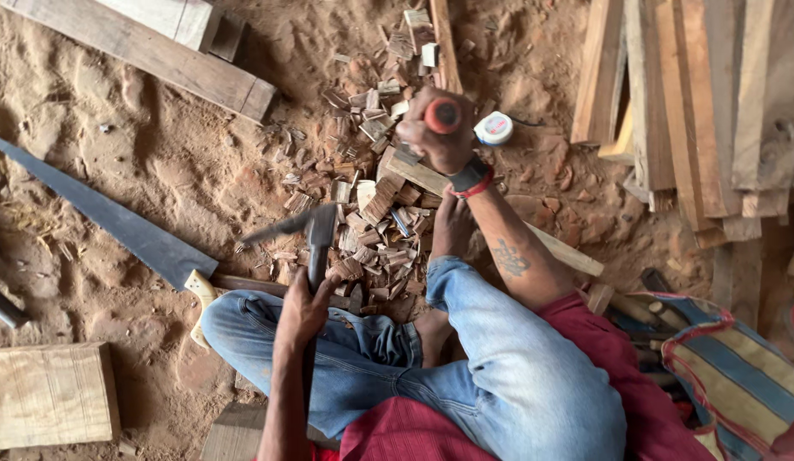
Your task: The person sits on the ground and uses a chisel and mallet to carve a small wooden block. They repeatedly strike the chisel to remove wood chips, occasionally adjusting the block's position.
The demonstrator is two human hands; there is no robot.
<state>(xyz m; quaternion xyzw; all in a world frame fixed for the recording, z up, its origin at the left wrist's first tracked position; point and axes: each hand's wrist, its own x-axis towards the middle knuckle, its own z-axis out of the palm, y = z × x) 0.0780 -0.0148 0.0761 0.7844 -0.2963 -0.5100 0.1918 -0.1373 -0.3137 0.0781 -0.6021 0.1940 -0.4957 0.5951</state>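
We look down at sandy ground. At its left edge lies a handsaw (115, 224). Our left hand (305, 309), fingers wrapped tight, lifts a claw hammer (316, 235). Near the middle, our right hand (438, 130) fists a red-handled chisel (443, 114) upright on a wooden strip (491, 213) amid wood chips (363, 205). We judge the chisel should stay steady and each blow land squarely.

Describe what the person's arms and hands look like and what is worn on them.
Both arms are bare to above the elbow. The right hand has a black wristband with a red edge at the wrist, and a dark tattoo marks that forearm. The left hand wears nothing.
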